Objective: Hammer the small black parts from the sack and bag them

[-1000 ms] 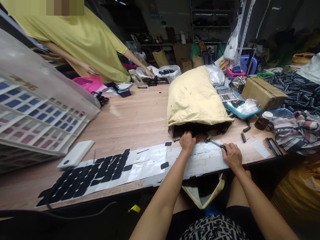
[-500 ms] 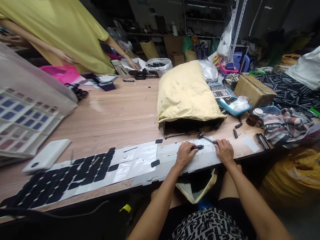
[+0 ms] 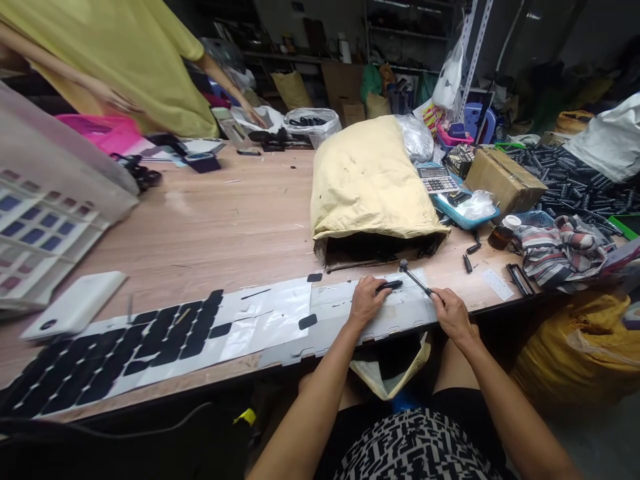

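Note:
My left hand (image 3: 367, 301) is closed round a small black part (image 3: 391, 285) above the pale board (image 3: 345, 319) at the table's front edge. My right hand (image 3: 451, 312) grips the handle of a small hammer (image 3: 416, 279), whose metal head points up and left, just beyond the black part. Behind both hands lies a large cream sack (image 3: 370, 180) with its dark open mouth facing me. Left of the board, rows of black pieces (image 3: 165, 333) lie on white sheets.
A blue tray (image 3: 467, 212) with a calculator, a brown bottle (image 3: 501, 235) and striped cloth (image 3: 555, 250) are at right. White crate (image 3: 45, 227) stands at left. Across the table, a person in yellow (image 3: 125, 60) reaches toward bags.
The hammer's head has shifted slightly right and up, and my right hand has turned a little on the handle. The view has moved slightly, shifting the table leftward.

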`<state>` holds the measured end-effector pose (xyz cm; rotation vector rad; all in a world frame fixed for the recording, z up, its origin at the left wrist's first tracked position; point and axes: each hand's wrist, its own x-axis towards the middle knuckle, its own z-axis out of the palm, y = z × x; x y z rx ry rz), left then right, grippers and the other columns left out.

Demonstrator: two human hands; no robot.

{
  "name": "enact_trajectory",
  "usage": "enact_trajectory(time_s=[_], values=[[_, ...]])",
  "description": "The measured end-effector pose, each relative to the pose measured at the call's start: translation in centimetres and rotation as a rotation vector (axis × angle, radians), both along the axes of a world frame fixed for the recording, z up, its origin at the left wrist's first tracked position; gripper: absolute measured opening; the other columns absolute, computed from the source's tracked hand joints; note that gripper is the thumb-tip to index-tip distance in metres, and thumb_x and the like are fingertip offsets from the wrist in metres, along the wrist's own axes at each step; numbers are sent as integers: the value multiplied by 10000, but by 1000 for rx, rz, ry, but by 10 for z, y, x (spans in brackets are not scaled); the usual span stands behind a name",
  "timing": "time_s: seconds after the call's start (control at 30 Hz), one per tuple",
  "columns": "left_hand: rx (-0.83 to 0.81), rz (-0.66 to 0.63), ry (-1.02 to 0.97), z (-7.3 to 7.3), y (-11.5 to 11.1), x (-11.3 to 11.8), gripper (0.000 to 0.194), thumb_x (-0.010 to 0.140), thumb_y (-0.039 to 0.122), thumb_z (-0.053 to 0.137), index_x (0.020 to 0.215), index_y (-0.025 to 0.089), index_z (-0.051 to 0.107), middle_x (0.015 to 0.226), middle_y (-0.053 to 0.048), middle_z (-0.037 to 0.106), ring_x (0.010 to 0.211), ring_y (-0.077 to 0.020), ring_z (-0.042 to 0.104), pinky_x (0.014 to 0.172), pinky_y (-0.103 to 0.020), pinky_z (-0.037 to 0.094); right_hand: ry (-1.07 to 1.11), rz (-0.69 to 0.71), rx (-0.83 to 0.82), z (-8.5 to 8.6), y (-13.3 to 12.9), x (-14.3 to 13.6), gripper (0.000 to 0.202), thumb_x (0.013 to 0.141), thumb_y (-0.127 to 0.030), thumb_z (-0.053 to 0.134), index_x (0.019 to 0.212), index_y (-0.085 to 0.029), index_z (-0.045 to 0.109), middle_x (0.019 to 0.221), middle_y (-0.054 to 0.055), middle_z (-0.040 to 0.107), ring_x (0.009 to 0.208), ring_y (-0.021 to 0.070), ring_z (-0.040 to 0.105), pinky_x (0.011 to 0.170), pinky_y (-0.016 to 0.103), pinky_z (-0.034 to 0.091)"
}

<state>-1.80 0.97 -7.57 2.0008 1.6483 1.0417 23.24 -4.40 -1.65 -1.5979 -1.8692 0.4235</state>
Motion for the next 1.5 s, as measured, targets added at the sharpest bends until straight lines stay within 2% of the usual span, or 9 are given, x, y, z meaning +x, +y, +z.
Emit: enact_trajectory(time_s=[0.1,0.33,0.57,0.9,1.1,1.3,1.43,1.5], values=[[-8,57,-9,-1,1,0,175,853,270,717,1018,227,756,879,-44,627,918,-236,568,867,-377,472,28,-12,6,2,-6,-3,307,983,-345,470,1108,-231,727,1023,61,726,973,200,671,897,321,516],[-12,88,-53,-1,1,1,175,842,267,723,1005,246,781,905,-44,621,935,-234,560,867,-376,485,-1,-14,26,11,-14,-12,322,999,-362,456,1143,-233,713,1023,61,713,980,201,668,904,318,511],[-55,96,-76,-2,4,1,169,821,256,740,982,261,790,878,-36,605,939,-229,554,865,-365,479,-66,-30,-50,7,-15,-11,298,984,-326,469,1125,-234,715,1034,57,715,991,207,669,903,318,506],[-76,105,-83,2,2,2,173,830,253,719,992,270,780,891,-32,602,947,-224,542,872,-366,473,-99,26,-35,10,-18,-25,312,1000,-337,453,1142,-230,709,1030,57,710,971,193,664,875,296,500],[-67,90,-83,4,2,3,160,842,269,702,983,254,774,906,-43,608,947,-236,547,883,-389,479,-128,-21,-2,2,3,-16,303,1001,-348,456,1137,-244,705,1032,46,706,966,191,641,843,291,477],[-91,93,-76,7,1,2,138,850,292,688,963,245,752,883,-42,600,943,-244,547,878,-394,478,-423,-106,136,-13,34,-9,298,992,-315,465,1148,-202,693,999,92,666,916,227,548,794,323,396],[-73,68,-106,17,-2,1,147,899,338,620,934,218,697,915,-46,622,954,-240,557,887,-389,469,-496,-93,165,-18,35,-9,279,991,-335,490,1173,-218,666,1032,86,635,934,232,503,799,327,355],[-62,56,-158,26,-11,1,182,935,363,553,929,216,658,926,-41,628,932,-223,574,863,-367,475,-498,-90,160,-18,33,-10,267,990,-337,495,1164,-225,663,1023,80,625,938,233,493,803,329,348]])
